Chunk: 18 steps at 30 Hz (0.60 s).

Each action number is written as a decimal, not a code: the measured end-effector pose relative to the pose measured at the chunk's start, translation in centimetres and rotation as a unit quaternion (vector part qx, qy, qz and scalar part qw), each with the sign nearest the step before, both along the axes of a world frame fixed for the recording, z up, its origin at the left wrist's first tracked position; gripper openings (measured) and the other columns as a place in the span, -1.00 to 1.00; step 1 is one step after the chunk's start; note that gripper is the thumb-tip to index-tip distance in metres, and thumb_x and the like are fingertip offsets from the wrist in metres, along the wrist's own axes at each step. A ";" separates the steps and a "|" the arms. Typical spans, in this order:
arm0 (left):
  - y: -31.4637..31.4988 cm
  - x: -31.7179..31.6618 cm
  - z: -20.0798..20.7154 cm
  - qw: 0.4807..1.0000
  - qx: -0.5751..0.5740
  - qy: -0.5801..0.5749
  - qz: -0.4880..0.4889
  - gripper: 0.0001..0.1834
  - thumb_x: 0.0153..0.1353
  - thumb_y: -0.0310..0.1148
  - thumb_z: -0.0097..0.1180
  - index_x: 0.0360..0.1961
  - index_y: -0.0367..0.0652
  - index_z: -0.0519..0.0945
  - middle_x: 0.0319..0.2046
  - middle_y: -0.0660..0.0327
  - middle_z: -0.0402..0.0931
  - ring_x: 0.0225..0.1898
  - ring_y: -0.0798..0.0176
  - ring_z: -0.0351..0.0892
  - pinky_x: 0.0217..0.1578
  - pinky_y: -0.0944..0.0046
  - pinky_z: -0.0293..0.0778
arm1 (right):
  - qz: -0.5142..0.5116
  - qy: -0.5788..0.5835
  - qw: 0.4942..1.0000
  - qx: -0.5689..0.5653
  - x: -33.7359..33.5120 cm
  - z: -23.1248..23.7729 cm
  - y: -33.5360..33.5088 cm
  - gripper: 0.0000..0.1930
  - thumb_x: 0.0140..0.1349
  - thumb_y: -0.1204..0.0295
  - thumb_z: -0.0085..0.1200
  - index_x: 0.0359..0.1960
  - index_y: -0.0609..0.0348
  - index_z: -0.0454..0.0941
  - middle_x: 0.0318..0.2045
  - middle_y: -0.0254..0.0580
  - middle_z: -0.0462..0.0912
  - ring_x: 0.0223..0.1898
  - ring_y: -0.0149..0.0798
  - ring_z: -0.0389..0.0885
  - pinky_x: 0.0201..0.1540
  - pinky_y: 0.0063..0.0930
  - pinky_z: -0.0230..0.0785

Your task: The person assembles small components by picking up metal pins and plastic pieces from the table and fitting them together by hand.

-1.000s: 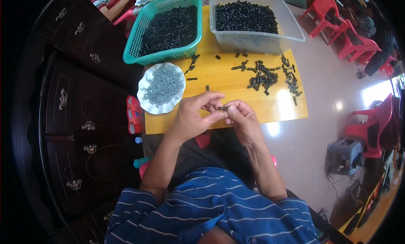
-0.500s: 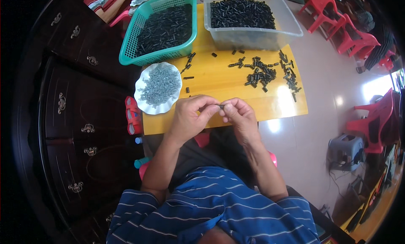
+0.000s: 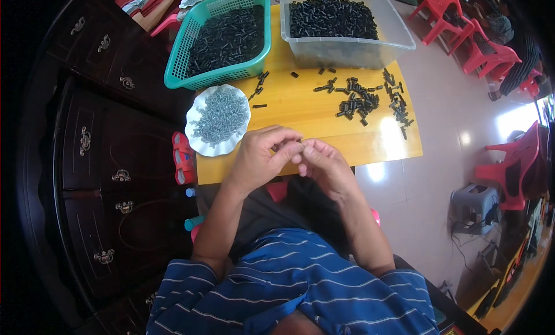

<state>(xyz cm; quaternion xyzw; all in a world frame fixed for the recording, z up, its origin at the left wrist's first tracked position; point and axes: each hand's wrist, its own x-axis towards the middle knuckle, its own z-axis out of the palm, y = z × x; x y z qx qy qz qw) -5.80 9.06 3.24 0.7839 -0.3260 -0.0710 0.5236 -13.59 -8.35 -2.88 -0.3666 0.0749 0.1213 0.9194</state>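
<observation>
Just to the near right of the white plate (image 3: 202,149), left hand (image 3: 260,155) pinched thumb to index, nearly closed, apparently on a small dark piece (image 3: 300,140), mostly hidden; right hand (image 3: 328,166), farther right of the plate, pinched it too. Light, steady, aligned pinches suited this; loose dark pieces (image 3: 358,105) lay well right of the plate.

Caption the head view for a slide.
Left hand and right hand meet over a yellow table near a white plate of clear pieces, black pieces beyond.
</observation>
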 end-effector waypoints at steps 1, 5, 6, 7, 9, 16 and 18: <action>-0.1 -0.1 0.0 1.000 0.002 0.019 -0.002 -0.70 0.13 -0.51 0.38 -0.08 -0.29 0.69 -0.31 0.14 0.70 -0.34 0.37 0.67 -0.32 0.39 0.52 | 0.009 0.011 0.999 0.046 0.0 -0.1 -0.1 -0.77 0.43 0.25 0.16 -0.06 0.11 0.58 -0.21 -0.35 0.71 -0.24 -0.51 0.62 -0.11 -0.57 0.47; -0.5 -0.6 0.6 0.997 0.037 -0.063 -0.014 -0.52 0.07 -0.47 0.44 0.06 -0.25 0.63 -0.20 0.12 0.69 -0.30 0.30 0.70 -0.26 0.34 0.57 | -0.013 0.037 0.993 0.113 0.2 0.2 0.2 -0.79 0.43 0.24 0.16 -0.07 0.07 0.58 -0.16 -0.35 0.71 -0.17 -0.49 0.65 -0.07 -0.55 0.49; -0.9 -0.8 0.5 0.991 0.053 -0.121 -0.002 -0.48 0.03 -0.45 0.45 0.07 -0.24 0.62 -0.17 0.11 0.68 -0.28 0.25 0.70 -0.24 0.30 0.58 | -0.006 0.029 0.992 0.122 0.3 -0.1 0.3 -0.80 0.44 0.23 0.15 -0.08 0.05 0.58 -0.15 -0.36 0.71 -0.15 -0.49 0.65 -0.05 -0.53 0.49; -1.2 -0.9 0.4 0.982 0.068 -0.179 0.010 -0.44 0.00 -0.44 0.47 0.09 -0.23 0.61 -0.15 0.10 0.67 -0.26 0.19 0.71 -0.22 0.26 0.60 | 0.001 0.021 0.991 0.130 0.3 -0.3 0.2 -0.81 0.44 0.22 0.14 -0.09 0.03 0.58 -0.13 -0.37 0.71 -0.13 -0.48 0.65 -0.04 -0.52 0.50; -1.5 -0.7 0.2 0.978 0.073 -0.196 0.006 -0.47 -0.01 -0.45 0.46 0.05 -0.24 0.62 -0.15 0.09 0.66 -0.25 0.13 0.71 -0.22 0.22 0.60 | 0.002 0.019 0.991 0.132 0.3 -0.6 0.3 -0.81 0.44 0.22 0.14 -0.11 0.02 0.58 -0.12 -0.36 0.71 -0.12 -0.48 0.65 -0.02 -0.49 0.50; -2.0 -0.3 -0.3 0.974 0.091 -0.208 -0.012 -0.64 0.03 -0.50 0.35 -0.09 -0.25 0.63 -0.20 0.07 0.66 -0.20 -0.01 0.68 -0.20 0.13 0.59 | -0.019 0.039 0.986 0.158 0.1 -0.5 0.1 -0.76 0.45 0.21 0.12 -0.04 0.07 0.60 -0.08 -0.30 0.70 -0.06 -0.40 0.66 0.05 -0.40 0.49; -2.1 -0.1 -0.2 0.971 0.090 -0.222 -0.018 -0.65 0.03 -0.51 0.35 -0.10 -0.25 0.63 -0.21 0.06 0.66 -0.21 -0.01 0.67 -0.20 0.12 0.59 | -0.018 0.030 0.986 0.162 0.2 -0.7 0.0 -0.75 0.45 0.22 0.11 -0.02 0.09 0.60 -0.08 -0.28 0.70 -0.05 -0.38 0.66 0.05 -0.40 0.49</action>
